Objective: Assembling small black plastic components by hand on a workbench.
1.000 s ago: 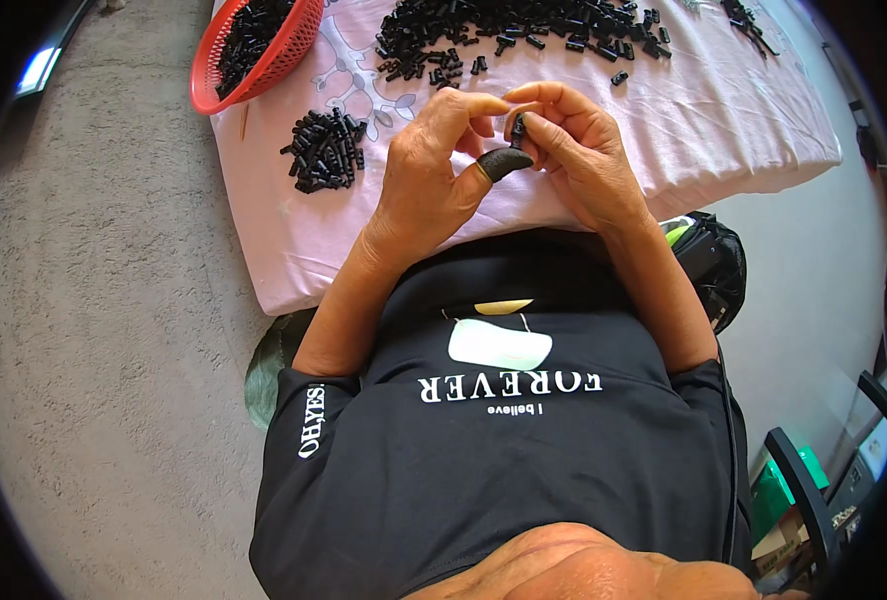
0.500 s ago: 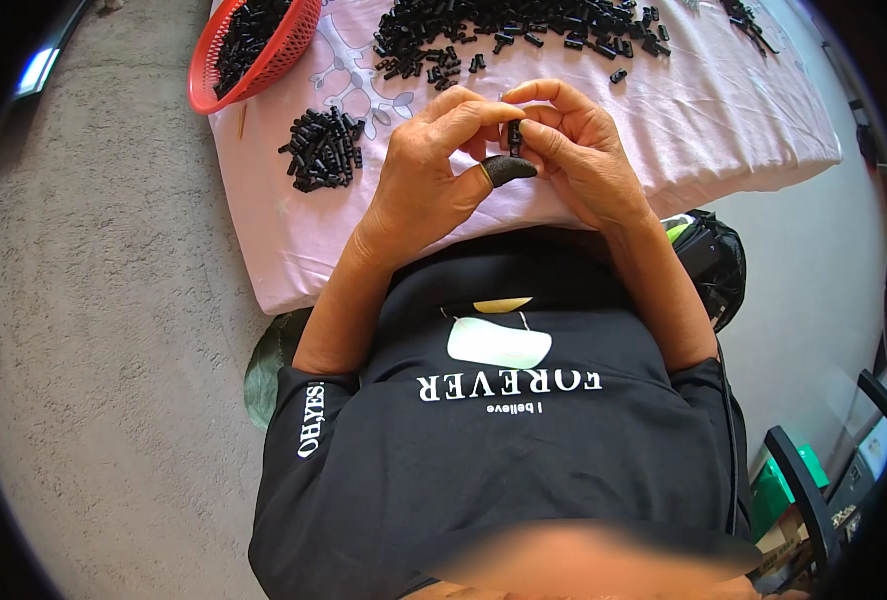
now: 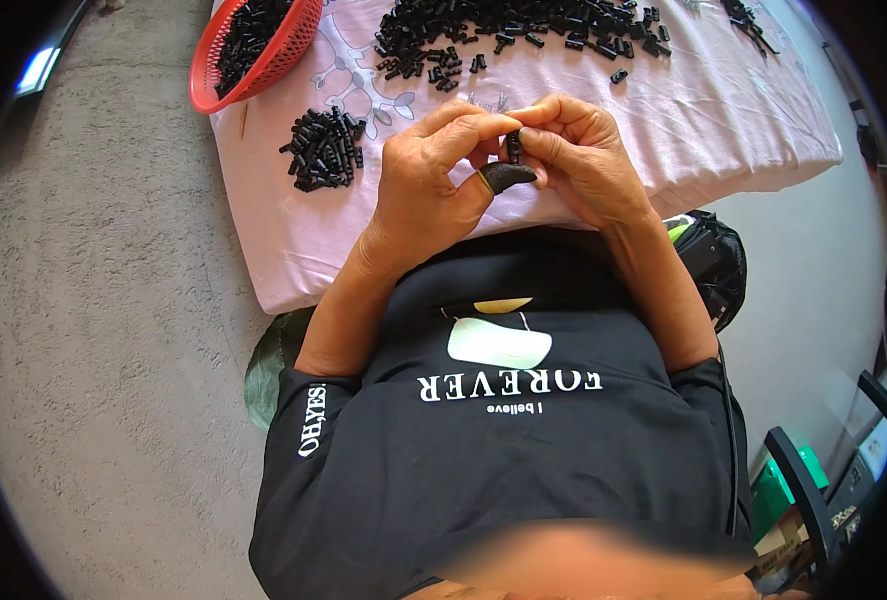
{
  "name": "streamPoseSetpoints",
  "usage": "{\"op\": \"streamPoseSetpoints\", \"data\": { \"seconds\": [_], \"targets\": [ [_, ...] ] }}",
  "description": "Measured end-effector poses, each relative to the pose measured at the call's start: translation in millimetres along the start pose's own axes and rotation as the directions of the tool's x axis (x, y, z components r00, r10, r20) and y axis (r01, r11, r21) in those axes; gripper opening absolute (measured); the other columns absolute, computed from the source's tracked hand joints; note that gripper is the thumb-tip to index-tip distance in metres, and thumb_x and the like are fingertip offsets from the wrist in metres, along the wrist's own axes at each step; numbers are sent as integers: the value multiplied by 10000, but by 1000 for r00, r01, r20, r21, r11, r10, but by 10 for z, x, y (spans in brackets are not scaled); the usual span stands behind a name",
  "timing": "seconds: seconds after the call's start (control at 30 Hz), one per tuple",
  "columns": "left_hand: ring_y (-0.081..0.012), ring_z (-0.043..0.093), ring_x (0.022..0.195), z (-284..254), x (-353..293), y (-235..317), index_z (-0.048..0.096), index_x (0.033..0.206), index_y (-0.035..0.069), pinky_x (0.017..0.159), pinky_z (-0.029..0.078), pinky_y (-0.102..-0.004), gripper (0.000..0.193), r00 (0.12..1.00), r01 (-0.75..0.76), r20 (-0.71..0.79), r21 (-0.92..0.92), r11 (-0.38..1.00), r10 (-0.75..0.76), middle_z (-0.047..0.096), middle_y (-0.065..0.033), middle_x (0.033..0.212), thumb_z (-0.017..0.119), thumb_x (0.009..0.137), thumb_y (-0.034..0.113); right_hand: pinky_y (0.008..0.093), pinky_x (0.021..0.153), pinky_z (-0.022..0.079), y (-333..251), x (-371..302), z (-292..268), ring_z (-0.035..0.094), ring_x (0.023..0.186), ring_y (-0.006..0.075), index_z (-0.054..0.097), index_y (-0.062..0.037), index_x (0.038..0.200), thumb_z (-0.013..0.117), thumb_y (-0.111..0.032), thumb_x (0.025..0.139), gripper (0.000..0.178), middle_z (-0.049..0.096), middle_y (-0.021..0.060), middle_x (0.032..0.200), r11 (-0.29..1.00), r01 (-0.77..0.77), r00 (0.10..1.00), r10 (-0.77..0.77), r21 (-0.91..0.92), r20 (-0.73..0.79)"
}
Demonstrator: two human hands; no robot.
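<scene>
Grip: left hand [image 3: 428, 165] and right hand [image 3: 585, 155] pinching one black tube [image 3: 513, 148] over pink cloth [image 3: 723, 135] | small pile [image 3: 325, 150] at left, large pile [image 3: 508, 22] beyond, more in red basket [image 3: 283, 62] — which are finished, unclear

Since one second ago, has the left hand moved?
Yes, slightly: the left hand is now lower in view, nearer the black shirt and farther from the large pile of black parts, which lies where it was.

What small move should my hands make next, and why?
Perhaps gently turn the small black part with your right hand, which seems to grip its side, since your left hand seems to pinch its ends, black thumb cover at the lower one.
</scene>
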State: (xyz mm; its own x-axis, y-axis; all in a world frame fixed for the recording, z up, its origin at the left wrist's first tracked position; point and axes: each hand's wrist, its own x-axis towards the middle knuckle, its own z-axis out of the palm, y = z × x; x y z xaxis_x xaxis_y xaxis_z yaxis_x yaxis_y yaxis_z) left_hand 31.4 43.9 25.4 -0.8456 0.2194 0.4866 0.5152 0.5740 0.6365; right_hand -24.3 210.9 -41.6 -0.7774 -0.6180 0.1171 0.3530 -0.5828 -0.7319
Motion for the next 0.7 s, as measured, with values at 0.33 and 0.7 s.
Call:
{"op": "streamPoseSetpoints", "data": {
  "seconds": [0.33, 0.7],
  "targets": [
    [-141, 645, 651, 24, -21, 26, 693, 998, 3, 587, 527, -250, 325, 998, 10, -57, 2, 1000, -10, 649, -70, 814, 738, 686, -75, 157, 531, 470, 16, -2, 7, 617, 626, 66, 683, 7, 1058, 657, -39, 924, 145, 679, 54, 824, 999, 9, 1000, -9, -46, 1],
    [-161, 584, 693, -211, -137, -273, 691, 1013, 22, 609, 476, -281, 296, 984, 144, -107, 39, 989, -140, 606, -80, 821, 733, 725, -34, 164, 645, 432, 16, 28, -2, 571, 740, 52, 599, -13, 1255, 537, -135, 1015, 276, 678, 88, 1000, 997, 65, 996, -62, 40, -61]
  ]
}}
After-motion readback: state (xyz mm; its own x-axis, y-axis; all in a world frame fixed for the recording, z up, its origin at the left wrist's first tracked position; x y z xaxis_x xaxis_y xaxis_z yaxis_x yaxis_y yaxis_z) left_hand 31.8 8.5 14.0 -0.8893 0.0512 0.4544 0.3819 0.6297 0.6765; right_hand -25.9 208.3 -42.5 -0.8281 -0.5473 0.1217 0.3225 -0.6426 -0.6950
